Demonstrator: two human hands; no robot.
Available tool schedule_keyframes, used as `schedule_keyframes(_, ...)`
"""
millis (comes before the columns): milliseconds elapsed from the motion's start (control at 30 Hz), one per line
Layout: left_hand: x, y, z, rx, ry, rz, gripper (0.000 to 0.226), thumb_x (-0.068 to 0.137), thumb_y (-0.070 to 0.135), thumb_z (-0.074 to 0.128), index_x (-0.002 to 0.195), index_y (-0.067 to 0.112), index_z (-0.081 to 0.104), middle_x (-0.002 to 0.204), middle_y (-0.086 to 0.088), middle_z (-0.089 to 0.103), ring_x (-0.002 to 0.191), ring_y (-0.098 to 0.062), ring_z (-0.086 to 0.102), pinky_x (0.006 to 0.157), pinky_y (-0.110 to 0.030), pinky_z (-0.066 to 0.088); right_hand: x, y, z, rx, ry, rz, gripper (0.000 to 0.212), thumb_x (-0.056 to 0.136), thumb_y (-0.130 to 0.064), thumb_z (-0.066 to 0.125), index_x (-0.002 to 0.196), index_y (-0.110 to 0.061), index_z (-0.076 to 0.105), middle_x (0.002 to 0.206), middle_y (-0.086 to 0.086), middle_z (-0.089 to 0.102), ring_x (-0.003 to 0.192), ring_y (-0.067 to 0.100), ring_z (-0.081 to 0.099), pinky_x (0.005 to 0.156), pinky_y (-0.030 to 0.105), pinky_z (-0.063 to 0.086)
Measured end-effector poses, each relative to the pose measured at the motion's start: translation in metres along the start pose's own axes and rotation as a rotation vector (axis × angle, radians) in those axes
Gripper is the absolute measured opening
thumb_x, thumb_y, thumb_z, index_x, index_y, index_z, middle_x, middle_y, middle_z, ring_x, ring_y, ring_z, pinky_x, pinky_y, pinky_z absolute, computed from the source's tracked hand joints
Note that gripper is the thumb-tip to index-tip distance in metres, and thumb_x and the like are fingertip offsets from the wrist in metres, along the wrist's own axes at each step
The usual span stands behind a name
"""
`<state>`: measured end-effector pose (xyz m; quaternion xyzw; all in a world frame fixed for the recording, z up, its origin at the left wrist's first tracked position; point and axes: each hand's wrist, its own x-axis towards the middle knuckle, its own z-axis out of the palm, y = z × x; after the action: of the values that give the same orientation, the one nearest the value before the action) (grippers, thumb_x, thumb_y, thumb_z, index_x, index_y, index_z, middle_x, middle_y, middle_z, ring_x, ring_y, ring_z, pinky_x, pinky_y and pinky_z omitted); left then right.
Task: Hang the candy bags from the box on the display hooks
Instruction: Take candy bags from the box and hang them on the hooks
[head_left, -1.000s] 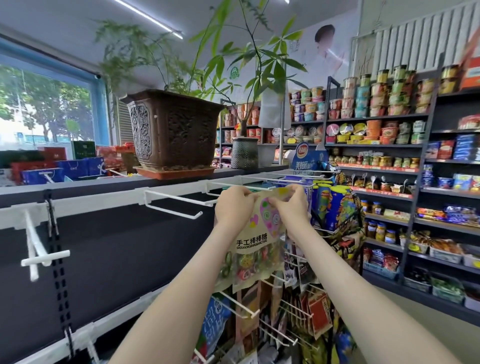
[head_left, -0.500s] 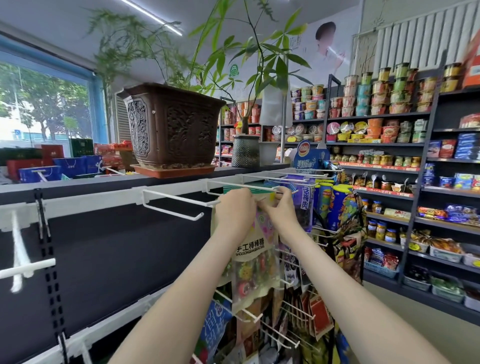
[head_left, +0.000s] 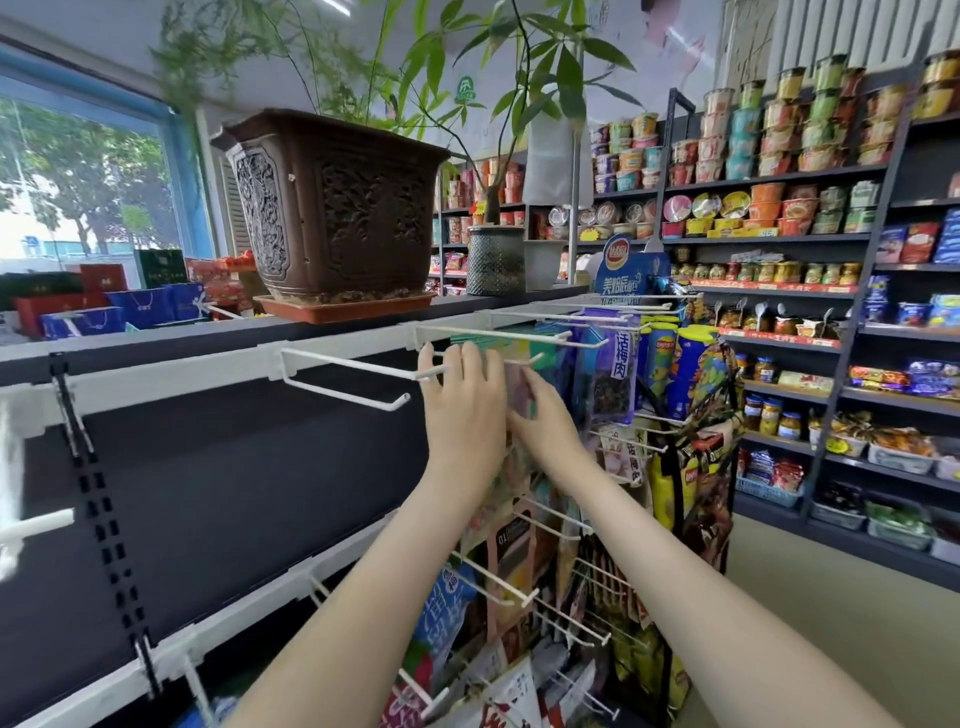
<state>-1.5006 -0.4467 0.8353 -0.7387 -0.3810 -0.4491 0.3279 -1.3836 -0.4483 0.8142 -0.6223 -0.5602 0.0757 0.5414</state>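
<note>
A candy bag (head_left: 521, 402) with a pink top hangs between my two hands, its top at the lower wire of a white display hook (head_left: 524, 336). My left hand (head_left: 462, 410) is raised against the bag's left side with fingers straight up and thumb spread near the tip of the neighbouring empty hook (head_left: 353, 368). My right hand (head_left: 543, 421) pinches the bag's top from the right. Most of the bag is hidden behind my hands. The box is out of view.
Filled bags (head_left: 605, 374) hang on the hooks to the right, and lower hooks (head_left: 493, 577) carry more packets. A large brown plant pot (head_left: 337, 208) stands on the ledge above. Stocked shelves (head_left: 779, 244) line the right wall. A dark back panel (head_left: 234, 483) lies to the left.
Both hands lifted the bag up and away from me to the hook. My left hand's fingers have straightened. The view has moved closer to the rack.
</note>
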Motion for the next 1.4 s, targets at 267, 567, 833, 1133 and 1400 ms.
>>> schedule_keyframes(267, -0.082, 0.099, -0.002, -0.458, -0.090, 0.081, 0.043, 0.080, 0.008, 0.054, 0.123, 0.007, 0.059, 0.114, -0.014, 0.063, 0.094, -0.031, 0.062, 0.077, -0.038, 0.048, -0.077, 0.073, -0.052, -0.200, 0.000, 0.056, 0.036, 0.078, -0.037, 0.047, 0.108, -0.020, 0.059, 0.107, 0.001, 0.062, 0.105, 0.021, 0.056, 0.089, 0.045, 0.048)
schedule_keyframes(567, -0.227, 0.265, 0.009, -0.891, -0.969, 0.221, 0.042, 0.088, 0.012, 0.055, 0.128, 0.005, 0.052, 0.111, -0.019, 0.059, 0.098, -0.040, 0.060, 0.076, -0.045, 0.050, -0.285, 0.226, -0.148, -0.334, 0.151, 0.671, 0.046, 0.079, 0.002, 0.064, 0.123, 0.000, 0.055, 0.124, 0.021, 0.054, 0.118, 0.033, 0.048, 0.098, 0.029, 0.031)
schedule_keyframes(833, -0.454, 0.410, 0.012, -0.826, -1.557, 0.403, 0.034, 0.097, 0.021, 0.044, 0.128, 0.007, 0.047, 0.124, -0.017, 0.052, 0.114, -0.036, 0.052, 0.089, -0.043, 0.042, -0.546, 0.373, -0.185, -0.248, 0.193, 1.255, 0.041, 0.078, 0.009, 0.060, 0.119, 0.003, 0.058, 0.110, 0.025, 0.057, 0.105, 0.041, 0.055, 0.090, 0.049, 0.045)
schedule_keyframes(1133, -0.700, 0.445, 0.027, -0.770, -1.928, 0.255, 0.047, 0.095, 0.013, 0.044, 0.141, 0.010, 0.037, 0.131, -0.018, 0.049, 0.115, -0.037, 0.052, 0.089, -0.043, 0.043, -0.764, 0.526, -0.110, 0.020, 0.246, 1.663, 0.019, 0.081, -0.019, 0.066, 0.098, -0.014, 0.059, 0.091, 0.005, 0.065, 0.084, 0.027, 0.063, 0.078, 0.042, 0.050)
schedule_keyframes(1400, -0.796, 0.452, 0.066, -0.819, -1.982, 0.103, 0.043, 0.098, 0.017, 0.043, 0.141, 0.021, 0.041, 0.134, -0.007, 0.051, 0.111, -0.026, 0.055, 0.089, -0.035, 0.046, -0.792, 0.660, -0.078, 0.511, 0.869, 1.805, 0.018, 0.094, -0.026, 0.056, 0.098, -0.009, 0.058, 0.082, 0.008, 0.062, 0.060, 0.018, 0.057, 0.051, 0.025, 0.046)
